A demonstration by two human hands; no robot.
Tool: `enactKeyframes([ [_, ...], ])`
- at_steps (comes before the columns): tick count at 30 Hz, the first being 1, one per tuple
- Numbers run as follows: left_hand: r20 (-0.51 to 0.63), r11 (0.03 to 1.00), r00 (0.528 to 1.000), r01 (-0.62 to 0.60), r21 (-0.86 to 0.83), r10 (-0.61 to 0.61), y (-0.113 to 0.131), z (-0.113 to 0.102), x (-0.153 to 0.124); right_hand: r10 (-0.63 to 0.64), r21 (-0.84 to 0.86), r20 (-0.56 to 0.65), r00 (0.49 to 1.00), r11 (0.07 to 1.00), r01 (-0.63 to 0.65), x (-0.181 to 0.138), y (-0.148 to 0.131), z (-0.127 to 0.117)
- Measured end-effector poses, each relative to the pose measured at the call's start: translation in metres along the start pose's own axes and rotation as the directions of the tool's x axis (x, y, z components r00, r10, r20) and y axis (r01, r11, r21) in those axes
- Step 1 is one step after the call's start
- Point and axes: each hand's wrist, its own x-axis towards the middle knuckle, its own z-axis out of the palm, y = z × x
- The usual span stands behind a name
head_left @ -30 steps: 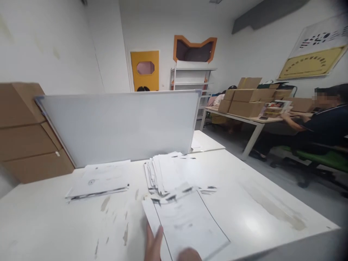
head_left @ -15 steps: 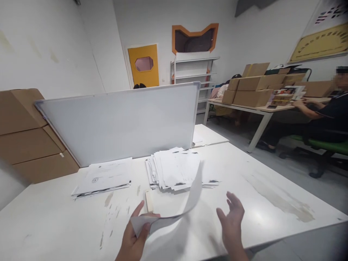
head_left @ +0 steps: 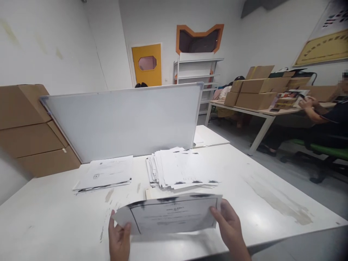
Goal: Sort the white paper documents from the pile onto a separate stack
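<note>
Between my two hands a printed sheet of paper (head_left: 174,215) is held up above the table's front edge, slightly bowed, with dark smudges along its top edge. My left hand (head_left: 119,235) pinches its left end, thumb on the near side. At the right end my right hand (head_left: 230,223) grips it the same way, fingers behind. Beyond the sheet lies an uneven stack of papers (head_left: 182,168). A neater, thinner pile of papers (head_left: 106,174) rests to the left. A small pale block (head_left: 148,194) is partly hidden behind the sheet.
A whiteboard (head_left: 125,123) stands across the table's back, beside stacked cardboard boxes (head_left: 35,127). The white table (head_left: 261,203) has brownish stains. At right, a person sits by another table holding cartons (head_left: 255,96); a metal shelf (head_left: 195,76) stands behind.
My right hand, earlier open and apart from the paper, now holds its right end. The sheet, earlier curling up from my left hand, is stretched between both hands. My left hand has moved left.
</note>
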Motion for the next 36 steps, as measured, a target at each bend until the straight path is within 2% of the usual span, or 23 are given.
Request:
enactKeyframes([
  [4,0.075,1.000,0.997,0.001,0.025,-0.003,-0.007,-0.001,-0.002,0.084,-0.053,0.043,0.996,0.995,-0.081,-0.004,0.001,0.006],
  [8,0.112,0.991,0.991,-0.079,0.110,0.067,-0.022,-0.003,-0.002,0.134,-0.050,0.015,0.991,0.990,-0.133,-0.012,0.011,0.008],
  [12,0.160,0.999,0.987,0.010,0.041,-0.017,-0.025,-0.004,0.006,0.101,0.008,-0.084,0.991,0.995,-0.100,-0.012,0.006,0.007],
  [15,0.256,0.987,0.957,0.109,0.119,-0.137,-0.017,-0.004,0.013,0.089,0.079,-0.102,0.991,0.994,-0.082,-0.007,0.000,0.007],
  [17,0.325,0.977,0.926,0.147,0.155,-0.191,-0.013,-0.003,0.016,0.105,0.109,-0.033,0.994,0.989,-0.101,-0.004,-0.002,0.005],
  [20,0.403,0.980,0.898,0.122,0.157,-0.177,-0.011,-0.002,0.017,0.163,0.088,0.070,0.984,0.982,-0.168,-0.004,0.000,-0.001],
  [24,0.507,0.989,0.853,0.060,0.132,-0.120,-0.014,0.002,0.017,0.216,0.052,0.043,0.975,0.974,-0.219,-0.009,0.004,-0.007],
  [26,0.514,0.990,0.849,0.073,0.117,-0.124,-0.017,0.002,0.017,0.213,0.048,0.030,0.976,0.976,-0.215,-0.010,0.004,-0.008],
  [30,0.466,0.989,0.873,0.116,0.096,-0.147,-0.021,0.002,0.017,0.208,0.029,0.050,0.977,0.977,-0.210,-0.011,0.006,-0.012],
  [36,0.446,0.986,0.879,0.146,0.082,-0.167,-0.016,0.003,0.016,0.260,0.028,0.145,0.955,0.963,-0.266,-0.016,0.019,-0.016],
])
